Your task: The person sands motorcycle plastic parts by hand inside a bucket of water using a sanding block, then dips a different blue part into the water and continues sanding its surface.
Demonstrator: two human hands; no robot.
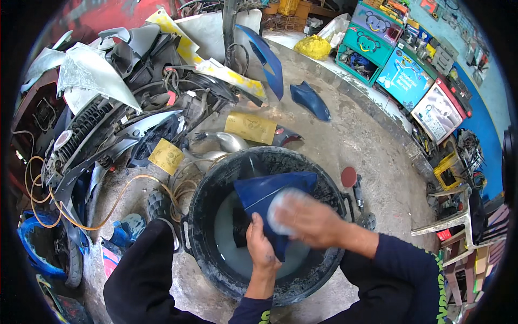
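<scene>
A dark blue body panel (pixel 258 195), likely from a motorcycle, is held tilted over a round black tub (pixel 196 216). My left hand (pixel 260 245) grips its lower edge, thumb on the upper face and fingers behind. On the panel's right side my right hand (pixel 313 218) presses a whitish pad (pixel 281 208), its fingers over the top. The pad is smeared by motion, so its exact kind is unclear. Cloudy water (pixel 229 221) fills the tub's bottom, and a black object (pixel 239 224) shows partly behind the panel.
Two yellow sandpaper sheets (pixel 251 127) lie beyond the tub. A sander (pixel 357 191) with a reddish disc (pixel 348 176) is at its right. Motorcycle parts (pixel 97 75) and a coiled hose (pixel 127 189) crowd the left. A blue fairing piece (pixel 310 101) rests on the floor.
</scene>
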